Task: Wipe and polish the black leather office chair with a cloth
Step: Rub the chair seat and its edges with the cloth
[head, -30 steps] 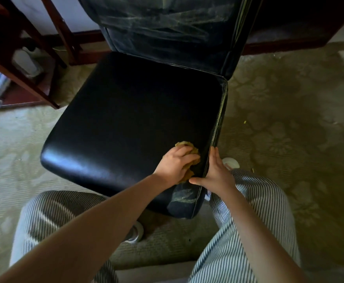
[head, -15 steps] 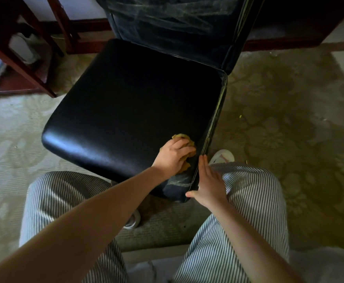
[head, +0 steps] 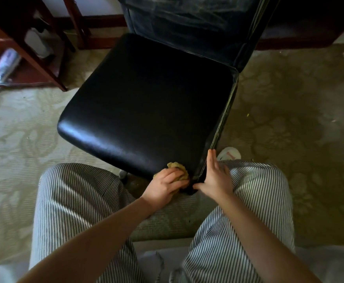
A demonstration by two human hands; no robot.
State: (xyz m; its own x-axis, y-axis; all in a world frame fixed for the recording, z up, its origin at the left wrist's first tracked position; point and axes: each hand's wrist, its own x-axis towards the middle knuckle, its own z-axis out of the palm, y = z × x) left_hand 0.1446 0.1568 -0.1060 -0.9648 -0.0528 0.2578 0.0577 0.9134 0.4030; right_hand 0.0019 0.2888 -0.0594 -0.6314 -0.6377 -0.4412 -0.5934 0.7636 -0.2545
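Whereas 1 second ago the crumpled mustard-yellow cloth [head: 178, 167] was rubbing the top of the seat beside its right seam, it now sits lower, at the near right corner of the black leather office chair [head: 146, 103], where a greyish smear showed before. The left hand [head: 165, 185] is curled over the cloth and presses it against the corner's front edge, so the wad shows only above the knuckles. The right hand [head: 216, 176] lies flat against the seat's right side, fingers straight and together, holding nothing; it seems to steady the chair. By my reading the seat top is largely done and the edge is in hand, while the upright backrest [head: 187, 21], dull with streaky film, is yet to be wiped. The seat cushion is a rounded square, smooth and glossy, with a raised piped seam. The cloth looks soft and bunched. Underneath lies a pale flower-patterned carpet [head: 289, 119].
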